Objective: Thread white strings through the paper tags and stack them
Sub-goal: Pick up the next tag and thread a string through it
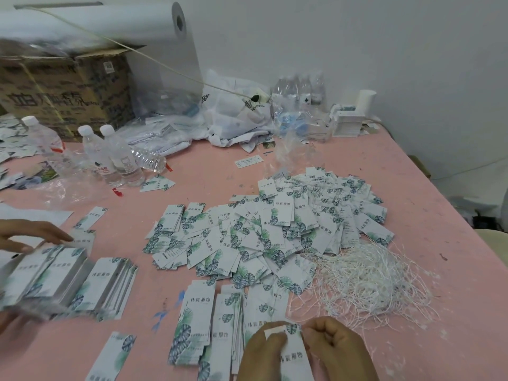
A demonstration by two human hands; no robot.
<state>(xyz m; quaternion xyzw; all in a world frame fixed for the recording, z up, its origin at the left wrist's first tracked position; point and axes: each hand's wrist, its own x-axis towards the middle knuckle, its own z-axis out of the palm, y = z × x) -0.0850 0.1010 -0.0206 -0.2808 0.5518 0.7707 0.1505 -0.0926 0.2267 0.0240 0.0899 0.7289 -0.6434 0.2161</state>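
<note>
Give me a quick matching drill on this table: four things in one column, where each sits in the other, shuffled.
Things:
1. tangle of white strings
2. cardboard box
3. upright water bottles
4. tag being threaded

Places:
A. far left, under the big white roll
B. near edge, between the left hand and right hand
C. right of the loose tag heap
D. standing just in front of the box

Pairs: 1-C, 2-A, 3-D, 4-B
</note>
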